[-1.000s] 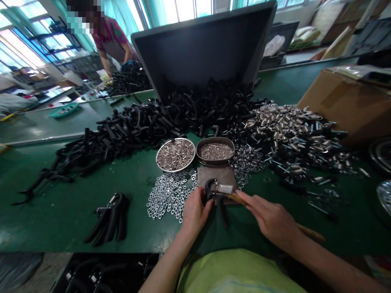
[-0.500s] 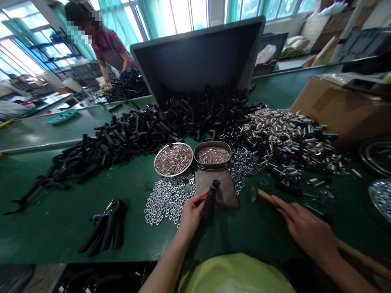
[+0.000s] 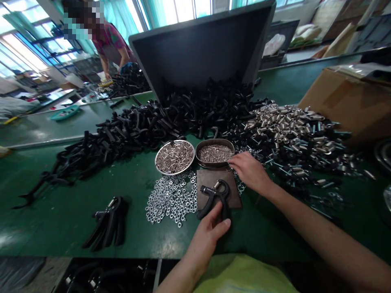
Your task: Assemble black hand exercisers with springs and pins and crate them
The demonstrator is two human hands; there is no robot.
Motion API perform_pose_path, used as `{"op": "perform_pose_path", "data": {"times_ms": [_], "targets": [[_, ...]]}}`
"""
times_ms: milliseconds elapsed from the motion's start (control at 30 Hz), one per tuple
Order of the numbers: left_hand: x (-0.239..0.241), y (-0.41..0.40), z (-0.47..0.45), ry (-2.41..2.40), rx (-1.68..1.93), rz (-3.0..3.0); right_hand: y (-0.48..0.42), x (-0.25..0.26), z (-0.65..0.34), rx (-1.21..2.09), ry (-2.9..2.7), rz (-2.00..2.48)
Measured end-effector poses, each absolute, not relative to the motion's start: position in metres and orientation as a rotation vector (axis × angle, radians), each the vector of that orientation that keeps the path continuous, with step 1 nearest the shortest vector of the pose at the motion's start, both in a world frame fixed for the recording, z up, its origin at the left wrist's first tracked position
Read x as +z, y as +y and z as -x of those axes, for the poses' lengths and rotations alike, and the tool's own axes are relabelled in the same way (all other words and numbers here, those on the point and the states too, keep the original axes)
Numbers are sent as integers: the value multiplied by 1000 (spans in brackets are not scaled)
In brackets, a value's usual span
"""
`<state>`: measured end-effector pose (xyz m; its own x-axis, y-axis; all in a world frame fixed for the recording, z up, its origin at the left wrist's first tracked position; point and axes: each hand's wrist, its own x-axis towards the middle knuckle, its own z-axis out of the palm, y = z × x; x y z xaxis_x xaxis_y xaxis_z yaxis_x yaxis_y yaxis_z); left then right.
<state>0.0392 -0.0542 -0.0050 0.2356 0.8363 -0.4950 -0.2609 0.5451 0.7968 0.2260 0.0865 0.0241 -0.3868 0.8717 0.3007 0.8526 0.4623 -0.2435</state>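
Note:
A black hand grip strengthener (image 3: 208,190) with a small metal spring lies on the square metal plate (image 3: 204,176), its looped end away from me. My left hand (image 3: 207,234) has its thumb and fingers around the lower end of one handle. My right hand (image 3: 249,171) is at the near right rim of the oval tin (image 3: 214,165), which holds tiny metal parts. Its thumb and fingertips are pinched together; whatever is between them is too small to make out. Left of the plate lie many loose metal nuts or rings (image 3: 171,203).
A round dish of metal pins (image 3: 174,158) stands beside the tin. Assembled grip strengtheners (image 3: 108,228) lie at left. Behind are a heap of black handles (image 3: 128,130), a tipped grey bin (image 3: 201,53), springs and screws (image 3: 284,126), and a cardboard box (image 3: 345,101). Another person (image 3: 114,44) works at far left.
My right hand has left the hammer and moved left and forward to the tin. The grip strengthener, upright in my left hand before, now lies flat on the plate.

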Motion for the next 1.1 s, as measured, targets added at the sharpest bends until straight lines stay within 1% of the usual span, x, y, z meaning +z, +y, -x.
{"op": "perform_pose_path", "data": {"times_ms": [100,200,433,500,567,667,800,933,1100], "targets": [[-1,-49,-31,1141,833,-809,135,26,-203,145,-2514,1619],[4,-26,-19,1250,867,-1051,170,22,-188,209,-2591,1711],[12,84,-6,1540,918,-1822,186,13,-183,279,-2600,1802],[12,118,-12,1620,759,-2083,184,11,-187,283,-2578,1791],[9,147,-21,1667,470,-2295,183,8,-190,288,-2551,1786],[2,180,-37,1674,261,-2351,183,7,-192,290,-2522,1777],[-6,198,-50,1685,177,-2320,187,12,-199,239,-2493,1766],[-7,196,-51,1720,209,-2283,192,18,-204,143,-2459,1811],[-1,187,-45,1739,384,-2212,203,10,-190,102,-2480,1884]]}}
